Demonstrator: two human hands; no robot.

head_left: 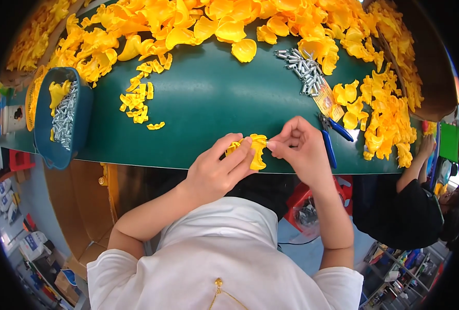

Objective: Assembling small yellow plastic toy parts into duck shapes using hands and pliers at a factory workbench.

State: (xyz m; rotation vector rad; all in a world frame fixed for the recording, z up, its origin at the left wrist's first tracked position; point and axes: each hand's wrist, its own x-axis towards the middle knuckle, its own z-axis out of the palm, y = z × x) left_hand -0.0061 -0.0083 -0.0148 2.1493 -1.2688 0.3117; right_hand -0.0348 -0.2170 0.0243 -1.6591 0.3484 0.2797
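Over the table's near edge, my left hand is closed round a curved yellow plastic part. Its hollow, scalloped side shows at the fingertips; the rest is covered by my fingers. My right hand meets the part from the right, thumb and forefinger pinched at its edge. Something small and pale shows at that pinch, too little of it to name. To the right of my right hand, blue-handled pliers lie on the green table. Small silver metal cylinders are heaped farther back.
Yellow plastic shells pile along the back and the right side. Small yellow pieces lie left of the middle. A dark teal bin at the left holds more silver cylinders. A co-worker's arm reaches in at the far right.
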